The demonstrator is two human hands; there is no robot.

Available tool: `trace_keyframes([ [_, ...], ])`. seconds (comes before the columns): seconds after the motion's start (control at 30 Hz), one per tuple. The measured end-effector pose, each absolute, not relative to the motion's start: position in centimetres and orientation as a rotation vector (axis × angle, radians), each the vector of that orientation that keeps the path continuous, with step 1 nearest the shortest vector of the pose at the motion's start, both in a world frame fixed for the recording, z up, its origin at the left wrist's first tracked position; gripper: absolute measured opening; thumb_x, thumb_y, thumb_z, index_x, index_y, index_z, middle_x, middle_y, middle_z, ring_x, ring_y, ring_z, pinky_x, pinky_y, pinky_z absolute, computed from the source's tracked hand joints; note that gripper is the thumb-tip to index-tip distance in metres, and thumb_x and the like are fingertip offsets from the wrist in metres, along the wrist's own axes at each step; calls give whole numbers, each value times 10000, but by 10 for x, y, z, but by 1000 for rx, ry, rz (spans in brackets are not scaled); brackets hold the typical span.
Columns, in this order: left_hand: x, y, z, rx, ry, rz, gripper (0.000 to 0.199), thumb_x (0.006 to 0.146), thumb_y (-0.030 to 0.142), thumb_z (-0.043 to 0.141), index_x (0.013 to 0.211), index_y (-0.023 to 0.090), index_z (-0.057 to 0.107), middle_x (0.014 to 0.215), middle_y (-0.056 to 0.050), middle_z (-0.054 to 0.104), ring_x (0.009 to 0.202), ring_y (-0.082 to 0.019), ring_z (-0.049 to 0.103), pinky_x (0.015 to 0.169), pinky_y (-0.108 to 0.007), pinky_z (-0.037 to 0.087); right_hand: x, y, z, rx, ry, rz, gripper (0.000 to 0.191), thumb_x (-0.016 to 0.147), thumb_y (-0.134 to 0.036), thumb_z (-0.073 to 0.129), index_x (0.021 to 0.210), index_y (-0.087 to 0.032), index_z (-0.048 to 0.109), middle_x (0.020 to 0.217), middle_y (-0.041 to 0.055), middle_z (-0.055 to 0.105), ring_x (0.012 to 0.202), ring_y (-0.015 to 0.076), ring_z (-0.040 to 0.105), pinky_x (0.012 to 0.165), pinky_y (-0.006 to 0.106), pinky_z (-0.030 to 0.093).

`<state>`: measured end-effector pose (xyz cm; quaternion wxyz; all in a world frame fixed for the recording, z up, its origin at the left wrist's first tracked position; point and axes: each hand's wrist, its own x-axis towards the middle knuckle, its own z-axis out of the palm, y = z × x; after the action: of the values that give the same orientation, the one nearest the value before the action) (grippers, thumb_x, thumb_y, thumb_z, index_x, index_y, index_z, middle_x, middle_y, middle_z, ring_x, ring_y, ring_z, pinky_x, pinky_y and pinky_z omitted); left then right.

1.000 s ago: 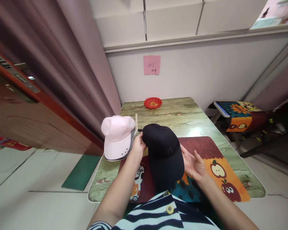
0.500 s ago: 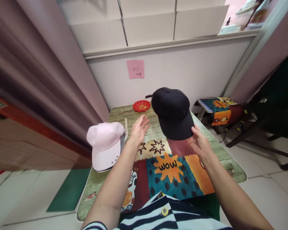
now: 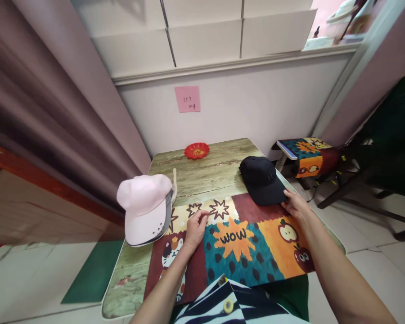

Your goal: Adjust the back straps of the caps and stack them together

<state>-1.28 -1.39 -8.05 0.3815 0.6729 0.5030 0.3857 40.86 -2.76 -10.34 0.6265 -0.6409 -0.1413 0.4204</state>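
Observation:
A black baseball cap [image 3: 259, 177] sits at the table's right side, crown up, its brim toward me and over the edge of the patterned mat. My right hand [image 3: 294, 204] pinches the right corner of that brim between thumb and fingers. Over the star-printed strip of the mat [image 3: 236, 265] is my left hand [image 3: 196, 228], its fingers curled together with nothing visible in them. A pale pink cap [image 3: 146, 204] rests at the table's left edge, brim toward me, with grey showing under the brim and a light strap at its side.
A red scalloped dish [image 3: 196, 150] stands at the back of the wood-patterned table [image 3: 205, 173]. Behind it, a pink note [image 3: 187, 99] is stuck to the wall. To the right are a small low table [image 3: 310, 155] with a similar mat and a dark chair [image 3: 388, 135].
The black cap has come down from mid-air to the table's right side, with my right hand still on its brim. My left hand has dropped toward the mat and its fingers have curled.

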Motion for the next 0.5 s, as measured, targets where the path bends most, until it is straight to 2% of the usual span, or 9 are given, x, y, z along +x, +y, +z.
trace_keyframes([
  [0.07, -12, -15, -81, 1849, 1297, 997, 180, 897, 260, 532, 942, 204, 697, 922, -48, 726, 849, -198, 675, 803, -325, 521, 409, -27, -104, -1683, -393, 785, 304, 762, -278, 660, 1063, -234, 669, 918, 59, 717, 793, 218, 668, 680, 354, 568],
  [0.13, -11, -17, -82, 1954, 1293, 1007, 179, 911, 246, 521, 933, 211, 695, 923, -48, 724, 895, -204, 675, 841, -333, 514, 407, -30, -104, -1821, -426, 605, 422, 720, -327, 695, 1115, -185, 654, 1048, 129, 701, 1012, 307, 641, 848, 467, 542],
  [0.23, -10, -18, -85, 2016, 1289, 1015, 179, 922, 232, 513, 937, 216, 691, 916, -42, 718, 886, -197, 674, 830, -325, 513, 394, -34, -100, -1962, -609, 230, 570, 723, -386, 676, 1230, -132, 614, 1351, 225, 573, 1303, 400, 459, 1072, 567, 362],
  [0.27, -9, -18, -85, 2020, 1291, 1017, 179, 923, 227, 512, 934, 216, 689, 914, -41, 717, 881, -194, 673, 826, -321, 512, 386, -35, -99, -1996, -713, 83, 585, 751, -407, 644, 1261, -125, 598, 1402, 233, 536, 1330, 403, 430, 1096, 566, 324],
  [0.33, -9, -18, -86, 2020, 1295, 1015, 180, 923, 212, 508, 925, 215, 687, 909, -38, 714, 874, -188, 670, 821, -316, 506, 367, -33, -98, -2008, -920, -111, 551, 816, -447, 568, 1268, -132, 589, 1399, 224, 545, 1304, 385, 461, 1083, 544, 332],
  [0.5, -8, -23, -86, 1996, 1291, 1024, 188, 919, 182, 504, 919, 215, 689, 897, -37, 702, 871, -184, 659, 822, -313, 495, 323, -31, -107, -1968, -1200, -164, 380, 853, -448, 554, 1114, -184, 635, 1306, 170, 625, 1209, 349, 537, 1030, 510, 378],
])
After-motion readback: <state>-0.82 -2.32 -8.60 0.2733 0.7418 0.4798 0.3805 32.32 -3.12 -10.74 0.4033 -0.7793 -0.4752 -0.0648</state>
